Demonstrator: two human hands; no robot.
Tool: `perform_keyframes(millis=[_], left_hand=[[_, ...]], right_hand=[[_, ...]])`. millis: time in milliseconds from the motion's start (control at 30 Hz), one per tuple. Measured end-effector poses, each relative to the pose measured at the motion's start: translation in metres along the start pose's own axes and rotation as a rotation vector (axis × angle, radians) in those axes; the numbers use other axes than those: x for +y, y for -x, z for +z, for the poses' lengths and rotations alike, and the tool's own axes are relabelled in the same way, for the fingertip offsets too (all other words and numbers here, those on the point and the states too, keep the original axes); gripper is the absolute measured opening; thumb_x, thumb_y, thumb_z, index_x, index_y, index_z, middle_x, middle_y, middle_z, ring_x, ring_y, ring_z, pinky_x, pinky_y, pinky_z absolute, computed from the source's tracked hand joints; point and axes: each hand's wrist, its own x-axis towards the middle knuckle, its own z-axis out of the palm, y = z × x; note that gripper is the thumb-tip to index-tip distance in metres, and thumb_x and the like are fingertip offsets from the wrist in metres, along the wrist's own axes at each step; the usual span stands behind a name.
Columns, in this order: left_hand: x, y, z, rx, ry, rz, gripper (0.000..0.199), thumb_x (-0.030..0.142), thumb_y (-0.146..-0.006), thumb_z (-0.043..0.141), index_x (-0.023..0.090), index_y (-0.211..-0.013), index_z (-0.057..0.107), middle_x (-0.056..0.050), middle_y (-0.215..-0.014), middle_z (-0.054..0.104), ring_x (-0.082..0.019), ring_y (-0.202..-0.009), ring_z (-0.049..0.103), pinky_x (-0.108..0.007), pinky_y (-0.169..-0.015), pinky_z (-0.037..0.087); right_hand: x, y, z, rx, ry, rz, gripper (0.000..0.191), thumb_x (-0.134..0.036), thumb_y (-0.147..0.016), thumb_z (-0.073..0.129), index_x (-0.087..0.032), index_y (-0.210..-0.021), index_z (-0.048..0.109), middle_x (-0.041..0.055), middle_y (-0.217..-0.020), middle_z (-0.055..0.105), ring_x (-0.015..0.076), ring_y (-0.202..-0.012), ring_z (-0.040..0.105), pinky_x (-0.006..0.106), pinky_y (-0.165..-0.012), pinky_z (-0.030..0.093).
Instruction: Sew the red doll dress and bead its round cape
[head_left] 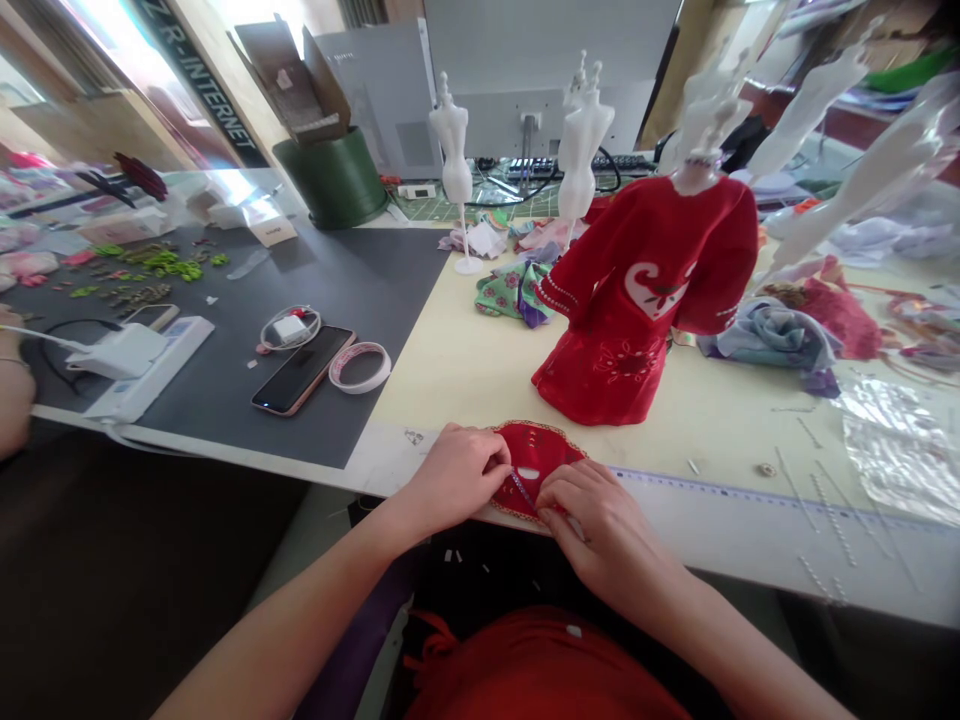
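Observation:
A red fabric piece with gold trim along its edge and a small pale opening lies at the table's front edge. Across it runs a thin beaded strip. My left hand, its fingers pinched together, grips the strip's upper left end. At the lower right end my right hand pinches the strip, its fingers resting over the red fabric. Behind the hands, a small red garment with white and floral patterns hangs on a miniature dress form.
A ruler and loose bead strips lie to the right. Further left are a tape roll, a phone and a power strip. White mannequins stand behind. Another person's arm shows at the left edge.

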Motion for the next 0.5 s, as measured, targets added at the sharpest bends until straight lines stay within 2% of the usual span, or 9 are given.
perform_keyframes(millis=[500], left_hand=[[-0.0037, 0.0011, 0.0016, 0.020, 0.037, 0.018, 0.014, 0.014, -0.079, 0.053, 0.019, -0.068, 0.062, 0.004, -0.069, 0.065, -0.013, -0.065, 0.053, -0.028, -0.073, 0.036]], right_hand=[[-0.0001, 0.0007, -0.0006, -0.005, -0.022, -0.002, 0.019, -0.007, -0.086, 0.046, -0.018, -0.072, 0.055, 0.0031, -0.077, 0.059, 0.0173, -0.075, 0.051, 0.034, -0.073, 0.038]])
